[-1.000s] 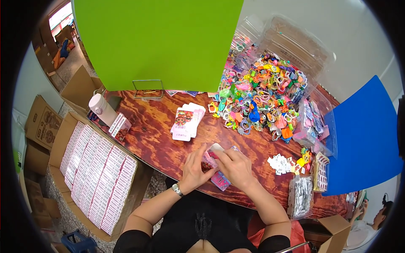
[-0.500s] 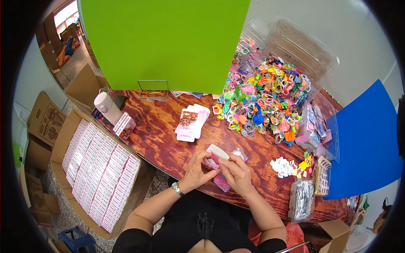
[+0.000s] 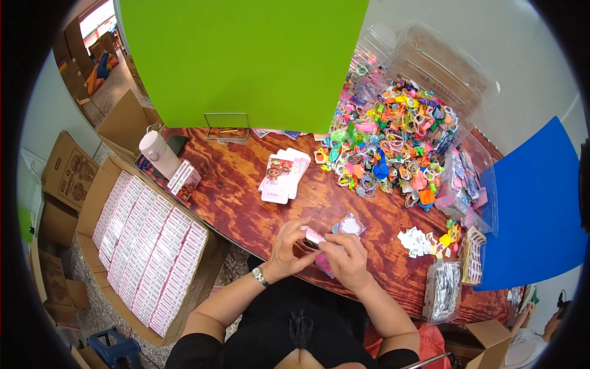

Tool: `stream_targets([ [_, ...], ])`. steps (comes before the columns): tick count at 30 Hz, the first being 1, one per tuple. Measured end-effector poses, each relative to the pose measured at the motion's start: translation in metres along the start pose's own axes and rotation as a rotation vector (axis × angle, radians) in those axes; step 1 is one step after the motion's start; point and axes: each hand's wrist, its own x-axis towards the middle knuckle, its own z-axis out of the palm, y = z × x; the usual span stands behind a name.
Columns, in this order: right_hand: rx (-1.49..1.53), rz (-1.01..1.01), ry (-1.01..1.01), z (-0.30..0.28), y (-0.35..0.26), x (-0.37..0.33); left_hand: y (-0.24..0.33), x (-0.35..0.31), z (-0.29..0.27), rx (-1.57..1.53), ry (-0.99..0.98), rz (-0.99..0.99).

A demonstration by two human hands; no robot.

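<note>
Between both hands, near the table's front edge, is a small pink carton box (image 3: 314, 235). My left hand (image 3: 286, 251) grips one side of it with thumb and fingers. My right hand (image 3: 346, 257) pinches the other side, its fingertips at the box's edge. A dark gap shows at the box end facing me; what is inside cannot be made out. Partly hidden under my hands lies a pink printed packet (image 3: 324, 265). Just beyond my right hand is a purple packet with a white middle (image 3: 350, 226). Farther off, flat pink-and-white cartons (image 3: 278, 190) lie stacked.
A heap of colourful small toys (image 3: 387, 147) covers the back right. At right stand a clear tub of silvery sachets (image 3: 441, 289), white paper slips (image 3: 416, 242) and a blue panel (image 3: 528, 215). Left are a pink bottle (image 3: 158, 154) and a large carton (image 3: 92, 246) packed with small boxes.
The white flap that stood up from the box no longer shows upright. My right fingers have shifted over the box, and the purple packet behind is now more exposed.
</note>
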Motion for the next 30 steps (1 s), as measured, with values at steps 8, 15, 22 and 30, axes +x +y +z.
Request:
stream_targets([
  [8, 0.238, 0.031, -0.068, -0.008, -0.01, 0.011, 0.001, -0.003, -0.005, -0.011, 0.008, 0.026],
  [15, 0.338, 0.159, -0.043, -0.01, -0.016, 0.013, 0.007, 0.001, -0.006, -0.079, 0.055, 0.16],
  [22, 0.226, 0.129, -0.049, -0.004, -0.007, 0.004, 0.012, 0.007, -0.006, 0.022, -0.025, 0.027],
  [30, 0.397, 0.387, -0.111, -0.01, -0.007, 0.016, 0.021, 0.004, -0.004, 0.066, -0.048, -0.162],
])
